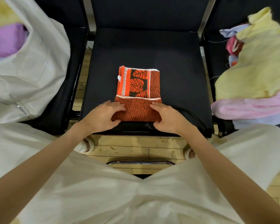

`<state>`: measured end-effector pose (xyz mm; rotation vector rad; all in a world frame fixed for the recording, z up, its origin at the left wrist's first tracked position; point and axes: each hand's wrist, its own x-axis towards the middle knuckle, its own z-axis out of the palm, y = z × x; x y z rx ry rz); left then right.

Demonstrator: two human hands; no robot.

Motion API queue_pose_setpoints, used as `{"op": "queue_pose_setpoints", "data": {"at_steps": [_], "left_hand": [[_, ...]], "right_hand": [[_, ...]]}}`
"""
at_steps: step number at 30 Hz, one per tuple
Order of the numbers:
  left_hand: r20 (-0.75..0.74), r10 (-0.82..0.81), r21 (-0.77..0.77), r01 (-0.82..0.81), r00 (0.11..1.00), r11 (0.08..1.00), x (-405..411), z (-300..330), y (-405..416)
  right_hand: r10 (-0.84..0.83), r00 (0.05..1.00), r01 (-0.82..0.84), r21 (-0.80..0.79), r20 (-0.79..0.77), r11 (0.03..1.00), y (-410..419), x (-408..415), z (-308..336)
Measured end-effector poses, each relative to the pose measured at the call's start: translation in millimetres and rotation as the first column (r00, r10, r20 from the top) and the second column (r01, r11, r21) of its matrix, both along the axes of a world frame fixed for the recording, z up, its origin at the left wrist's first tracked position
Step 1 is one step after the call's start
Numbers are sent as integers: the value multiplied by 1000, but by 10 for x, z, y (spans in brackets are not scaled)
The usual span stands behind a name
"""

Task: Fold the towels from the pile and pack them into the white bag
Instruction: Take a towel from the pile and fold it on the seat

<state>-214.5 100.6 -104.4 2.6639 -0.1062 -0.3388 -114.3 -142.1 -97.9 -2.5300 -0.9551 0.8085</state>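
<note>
Three dark padded chairs stand in a row on a pale wooden floor (136,147), and you sit facing the middle chair seat (176,65). On the left chair the white bag (39,65) slumps with its mouth open toward you; a purple towel (6,39) and a yellow one show inside. Its near edge hangs close to the gap between the chairs.

The orange towel (138,83) lies folded on the middle seat, its near fold close to the front edge. Your left hand (102,117) grips the near left corner of that fold — thumb under, fingers (118,106) curled over the top. Your right hand (170,118) holds the near right corner the same way, thumb tucked beneath. Bare seat lies open on both sides of the towel and behind it up to the backrest.

On the right chair the pile of towels (255,65) — yellow on top, pink and pale blue beneath — spills to that seat's front edge, well apart from your right hand.
</note>
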Motion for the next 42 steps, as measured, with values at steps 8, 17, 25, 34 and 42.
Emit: {"op": "queue_pose_setpoints", "data": {"at_steps": [8, 17, 25, 34, 42], "left_hand": [[36, 48, 109, -52, 998, 993, 146, 26, -25], [-10, 444, -481, -394, 896, 783, 308, 365, 4], [-489, 611, -603, -747, 623, 280, 671, 117, 73], [-205, 773, -291, -791, 600, 537, 688, -188, -120], [-333, 792, 22, -835, 512, 549, 731, -46, -192]], "right_hand": [[-46, 986, 49, -19, 159, 999, 36, 129, -33], [-433, 832, 543, 349, -348, 764, 2, 350, 167], [-645, 531, 838, 226, -550, 497, 330, 559, -155], [-658, 708, 705, 215, -257, 676, 440, 566, -423], [-619, 749, 638, 6, -237, 770, 494, 639, -374]]}}
